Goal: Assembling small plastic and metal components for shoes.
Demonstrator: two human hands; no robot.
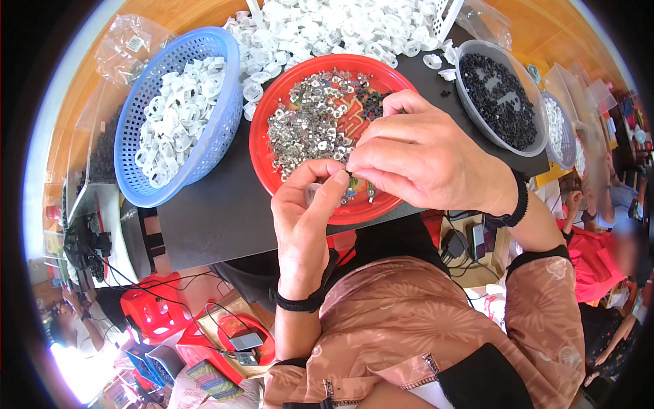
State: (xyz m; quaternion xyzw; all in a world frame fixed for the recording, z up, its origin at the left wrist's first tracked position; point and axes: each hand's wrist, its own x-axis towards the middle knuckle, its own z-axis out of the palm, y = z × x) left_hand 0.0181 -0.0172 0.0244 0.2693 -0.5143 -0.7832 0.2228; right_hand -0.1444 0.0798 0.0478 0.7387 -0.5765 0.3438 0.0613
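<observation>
Left hand had its thumb and index finger curled narrow around a pale, see-through piece, right over the near side of the smooth red tray. Right hand was bunched up close, fingertips by the left's, but couldn't tell if it gripped anything. Most of the piece was hidden too, so honestly couldn't say which way it pointed or how its long axis ran. Shiny little metal bits heaped the tray; the perforated blue basket held chunky white plastic parts.
</observation>
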